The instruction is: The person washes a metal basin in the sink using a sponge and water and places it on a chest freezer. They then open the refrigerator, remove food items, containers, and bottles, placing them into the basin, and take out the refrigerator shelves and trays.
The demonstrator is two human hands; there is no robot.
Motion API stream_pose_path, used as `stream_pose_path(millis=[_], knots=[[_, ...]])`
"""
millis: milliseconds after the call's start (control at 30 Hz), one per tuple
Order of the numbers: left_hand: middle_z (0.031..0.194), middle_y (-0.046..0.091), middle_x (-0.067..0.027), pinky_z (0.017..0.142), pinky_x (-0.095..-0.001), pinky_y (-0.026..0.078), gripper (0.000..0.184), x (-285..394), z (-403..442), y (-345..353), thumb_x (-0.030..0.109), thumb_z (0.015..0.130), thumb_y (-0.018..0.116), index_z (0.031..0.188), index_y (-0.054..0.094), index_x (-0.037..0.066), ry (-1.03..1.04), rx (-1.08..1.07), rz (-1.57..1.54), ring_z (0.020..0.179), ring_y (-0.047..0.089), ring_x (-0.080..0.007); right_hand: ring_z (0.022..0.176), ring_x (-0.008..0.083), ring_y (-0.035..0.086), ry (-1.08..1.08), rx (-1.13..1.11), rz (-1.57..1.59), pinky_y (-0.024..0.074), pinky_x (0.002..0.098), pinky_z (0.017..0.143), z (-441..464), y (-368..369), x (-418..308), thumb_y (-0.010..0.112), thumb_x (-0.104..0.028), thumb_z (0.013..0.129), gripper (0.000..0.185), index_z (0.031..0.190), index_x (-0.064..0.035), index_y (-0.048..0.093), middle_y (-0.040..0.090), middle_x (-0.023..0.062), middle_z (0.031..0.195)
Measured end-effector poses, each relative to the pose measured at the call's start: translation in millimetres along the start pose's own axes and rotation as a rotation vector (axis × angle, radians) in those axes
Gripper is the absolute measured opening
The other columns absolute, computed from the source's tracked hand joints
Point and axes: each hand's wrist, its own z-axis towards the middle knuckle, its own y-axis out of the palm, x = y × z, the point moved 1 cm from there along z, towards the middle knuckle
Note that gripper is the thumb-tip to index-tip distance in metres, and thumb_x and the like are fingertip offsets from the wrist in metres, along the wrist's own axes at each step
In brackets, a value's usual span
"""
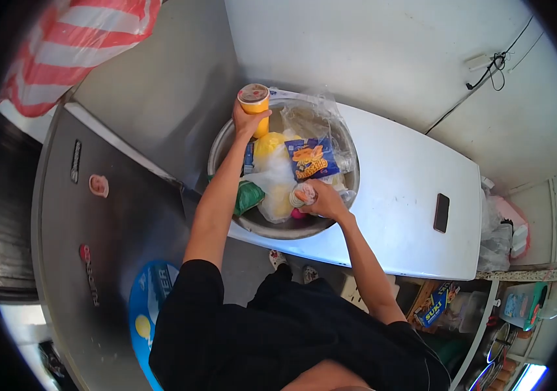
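A large round metal basin stands on a white surface, filled with packets and plastic bags. My left hand is wrapped round a yellow canister with a white rim, upright at the basin's back left. Over the front right of the basin, my right hand grips a small round container. Just above it lies a blue snack packet. Between my hands are a yellow bundle and a clear plastic bag. A green packet rests at the left front.
On the white surface a dark phone lies at the right. A grey refrigerator stands at the left, beneath a red-and-white striped bag. Shelves with boxes are at the lower right. A cable runs along the wall.
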Motion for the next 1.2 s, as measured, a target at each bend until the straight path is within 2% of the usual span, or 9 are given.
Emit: stream_pose_path(millis=[100, 233, 333, 400, 533, 700, 867, 1067, 1200], knots=[[0.109, 0.061, -0.0110, 0.089, -0.0347, 0.048, 0.076, 9.9, 7.7, -2.8, 0.015, 0.049, 0.089, 0.114, 0.052, 0.004, -0.158, -0.066, 0.022, 0.101, 0.060, -0.0237, 0.101, 0.0300, 0.057, -0.028, 0.003, -0.026, 0.0456, 0.0383, 0.086, 2.5, 3.0, 2.7, 0.083, -0.025, 0.054, 0.060, 0.106, -0.0078, 0.058, 0.061, 0.0106, 0.104], [0.108, 0.061, -0.0104, 0.088, -0.0336, 0.048, 0.074, 4.7, 11.7, -1.1, 0.015, 0.050, 0.089, 0.113, 0.052, 0.004, -0.172, -0.100, -0.086, 0.100, 0.060, -0.0221, 0.100, 0.0301, 0.057, -0.001, -0.056, -0.031, 0.0457, 0.0376, 0.086, 12.4, 2.4, 0.6, 0.083, -0.024, 0.054, 0.060, 0.106, -0.0069, 0.058, 0.061, 0.0111, 0.104], [0.108, 0.061, -0.0099, 0.087, -0.0326, 0.049, 0.074, 13.7, 11.8, 1.8, 0.016, 0.051, 0.090, 0.112, 0.051, 0.004, -0.135, -0.111, -0.090, 0.099, 0.060, -0.0211, 0.099, 0.0301, 0.058, -0.002, -0.080, -0.024, 0.0457, 0.0373, 0.085, 16.2, 1.9, -0.2, 0.083, -0.024, 0.054, 0.060, 0.106, -0.0069, 0.058, 0.061, 0.0113, 0.103], [0.107, 0.061, -0.0098, 0.087, -0.0328, 0.049, 0.074, 16.2, 13.0, 6.7, 0.016, 0.050, 0.090, 0.112, 0.050, 0.004, -0.012, -0.067, -0.121, 0.098, 0.060, -0.0203, 0.098, 0.0301, 0.058, 0.000, -0.090, -0.016, 0.0457, 0.0371, 0.084, 17.9, 1.5, -1.6, 0.083, -0.023, 0.054, 0.059, 0.105, -0.0069, 0.058, 0.061, 0.0114, 0.103], [0.108, 0.061, -0.0107, 0.088, -0.0340, 0.048, 0.076, 6.1, 15.2, 17.9, 0.020, 0.050, 0.091, 0.112, 0.049, 0.004, -0.014, -0.103, -0.137, 0.100, 0.060, -0.0223, 0.097, 0.0307, 0.058, 0.015, -0.094, 0.019, 0.0456, 0.0368, 0.084, 19.2, -0.5, -4.4, 0.084, -0.023, 0.054, 0.058, 0.104, -0.0064, 0.058, 0.062, 0.0122, 0.101], [0.113, 0.059, -0.0132, 0.092, -0.0364, 0.045, 0.080, -9.3, -3.3, 25.4, 0.023, 0.051, 0.090, 0.117, 0.049, 0.004, -0.061, -0.157, -0.029, 0.106, 0.057, -0.0262, 0.096, 0.0309, 0.058, 0.012, -0.089, 0.076, 0.0455, 0.0367, 0.083, 20.3, -4.1, -2.1, 0.084, -0.022, 0.054, 0.059, 0.104, -0.0051, 0.058, 0.062, 0.0133, 0.099], [0.117, 0.056, -0.0159, 0.095, -0.0406, 0.042, 0.081, -15.9, -8.5, 23.0, 0.032, 0.052, 0.088, 0.118, 0.049, 0.005, -0.077, -0.163, 0.152, 0.111, 0.053, -0.0316, 0.093, 0.0305, 0.059, 0.041, -0.103, 0.146, 0.0453, 0.0361, 0.082, 20.6, -3.4, -0.2, 0.085, -0.023, 0.054, 0.060, 0.105, -0.0041, 0.059, 0.062, 0.0142, 0.098], [0.121, 0.053, -0.0167, 0.098, -0.0423, 0.039, 0.080, 4.2, -14.9, 19.4, 0.033, 0.054, 0.087, 0.118, 0.048, 0.004, -0.159, -0.164, 0.271, 0.113, 0.050, -0.0328, 0.090, 0.0302, 0.059, 0.060, -0.105, 0.182, 0.0458, 0.0360, 0.080, 20.7, -4.6, -0.6, 0.085, -0.023, 0.056, 0.060, 0.106, -0.0036, 0.058, 0.063, 0.0139, 0.096], [0.120, 0.053, -0.0169, 0.098, -0.0425, 0.039, 0.080, -9.7, -19.0, 14.9, 0.034, 0.055, 0.086, 0.118, 0.048, 0.004, -0.128, -0.153, 0.252, 0.114, 0.049, -0.0333, 0.090, 0.0301, 0.060, 0.040, -0.074, 0.171, 0.0460, 0.0360, 0.080, 20.1, -2.5, 4.6, 0.084, -0.024, 0.056, 0.060, 0.106, -0.0041, 0.058, 0.063, 0.0134, 0.095]])
